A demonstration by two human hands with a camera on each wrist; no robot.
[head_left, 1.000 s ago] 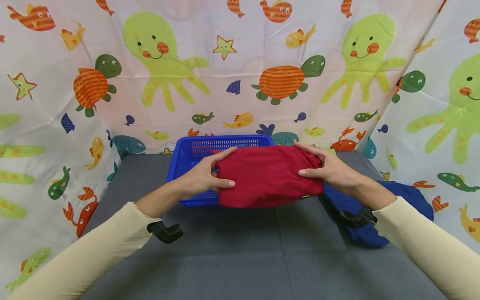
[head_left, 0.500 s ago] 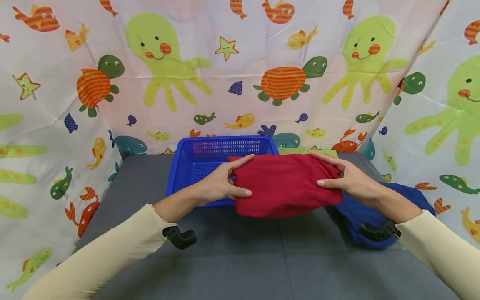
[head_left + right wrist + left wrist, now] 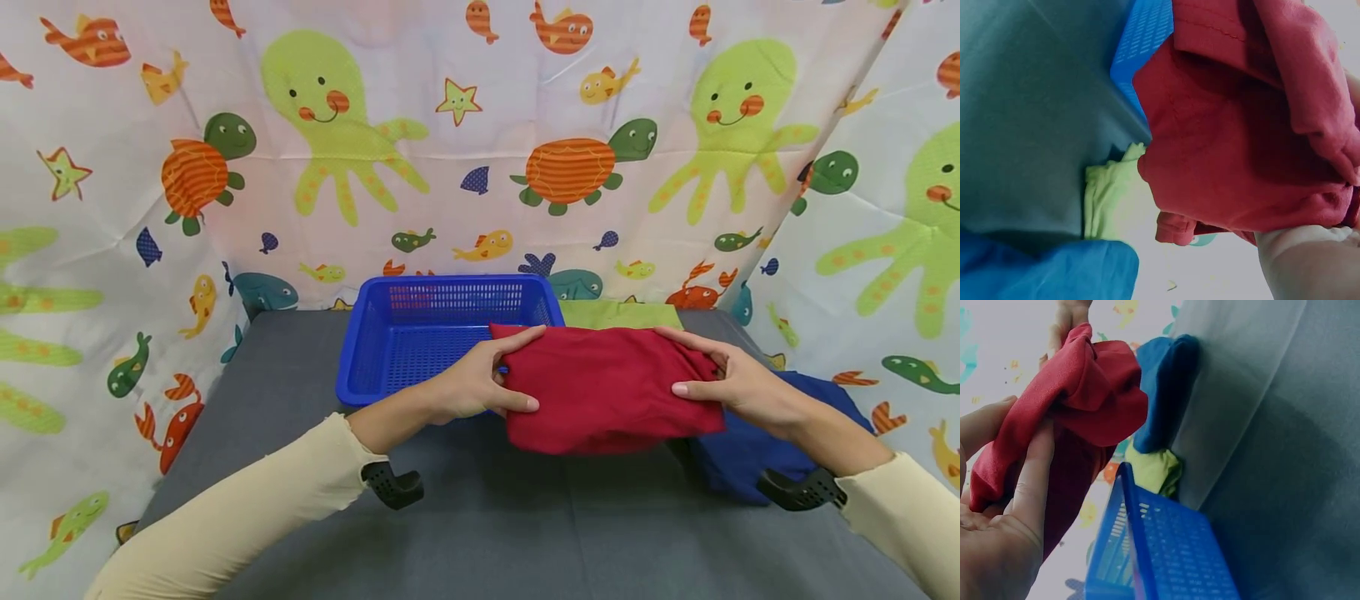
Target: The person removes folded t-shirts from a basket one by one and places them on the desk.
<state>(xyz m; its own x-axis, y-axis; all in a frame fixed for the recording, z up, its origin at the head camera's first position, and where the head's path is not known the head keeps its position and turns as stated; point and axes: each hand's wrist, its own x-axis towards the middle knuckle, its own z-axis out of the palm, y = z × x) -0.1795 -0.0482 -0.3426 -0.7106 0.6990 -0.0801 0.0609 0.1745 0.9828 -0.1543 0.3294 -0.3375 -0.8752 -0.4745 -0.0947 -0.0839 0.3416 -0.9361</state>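
A folded red T-shirt (image 3: 600,392) is held up between both hands, above the grey table and in front of the blue basket's right side. My left hand (image 3: 480,379) grips its left end, thumb on top and fingers underneath. At the other end my right hand (image 3: 753,392) pinches the fabric the same way. In the left wrist view, the shirt (image 3: 1085,394) shows its rolled layers between thumb and fingers. Stitched hems run along the shirt (image 3: 1229,144) in the right wrist view, where most of the right hand is hidden.
A blue plastic basket (image 3: 348,350) stands at the back of the grey table (image 3: 480,533). Right of it lies a lime-green cloth (image 3: 618,315). A dark blue folded cloth (image 3: 757,462) sits under the right forearm. A sea-animal print curtain (image 3: 480,192) surrounds the table.
Both hands have carried the red T-shirt right and slightly toward me, away from over the basket. More of the basket's inside and the green cloth now shows.
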